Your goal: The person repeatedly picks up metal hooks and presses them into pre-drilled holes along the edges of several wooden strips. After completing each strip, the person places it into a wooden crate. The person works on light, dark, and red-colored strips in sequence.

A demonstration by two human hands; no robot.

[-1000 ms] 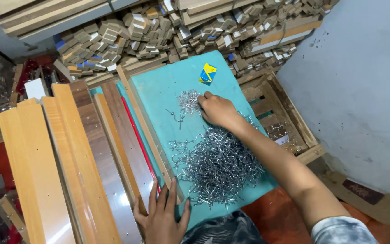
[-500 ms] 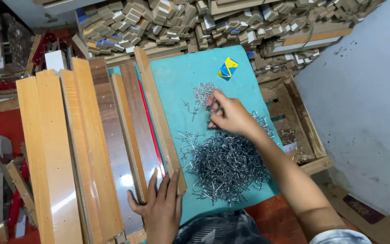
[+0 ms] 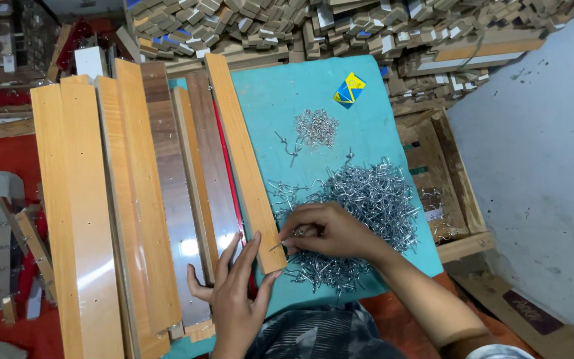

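Observation:
My right hand [image 3: 327, 233] pinches a small metal hook [image 3: 279, 245] at the near edge of a big pile of metal hooks [image 3: 360, 199] on a teal board [image 3: 280, 113]. The hook's tip points at the near end of a light wooden strip [image 3: 240, 153]. My left hand [image 3: 234, 292] rests flat, fingers spread, on that strip's near end and on the dark strips [image 3: 200, 166] beside it. A smaller heap of hooks [image 3: 315, 127] lies farther back. A blue and yellow packet [image 3: 349, 90] sits near the board's far edge.
Wide light wooden planks [image 3: 81, 213] lie to the left. Stacks of small wood blocks [image 3: 287, 26] fill the back. An open wooden crate [image 3: 446, 186] with a few hooks stands right of the board, then a grey wall [image 3: 539, 159].
My right hand pulled back from the small far heap to the near edge of the big pile and picked up a hook. The left hand shifted slightly on the strip.

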